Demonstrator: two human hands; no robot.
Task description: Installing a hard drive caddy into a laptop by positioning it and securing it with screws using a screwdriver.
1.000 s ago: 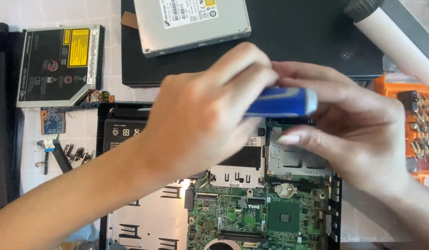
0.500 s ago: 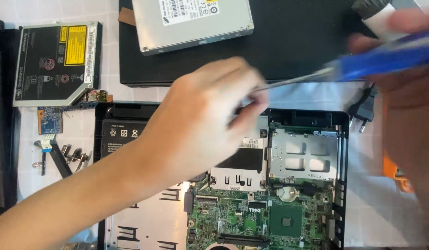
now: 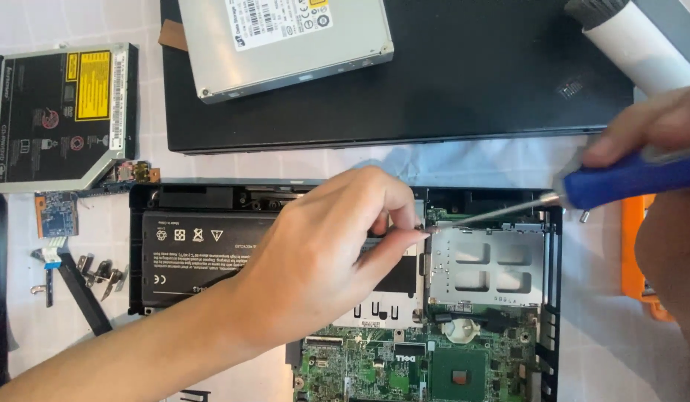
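**Screwdriver tip meets fingertips at the metal cage**

Your left hand point(image 3: 322, 260) lies over the opened laptop point(image 3: 345, 298), thumb and forefinger pinched nearly closed at the corner of the metal drive cage point(image 3: 486, 266); whether they grip anything, you cannot tell. Your right hand point(image 3: 650, 126) wraps the blue-handled screwdriver point(image 3: 627, 179), its shaft slanting down so the tip sits just beside those fingertips. The black battery point(image 3: 196, 253) lies to the left, a silver optical drive point(image 3: 285, 41) above.
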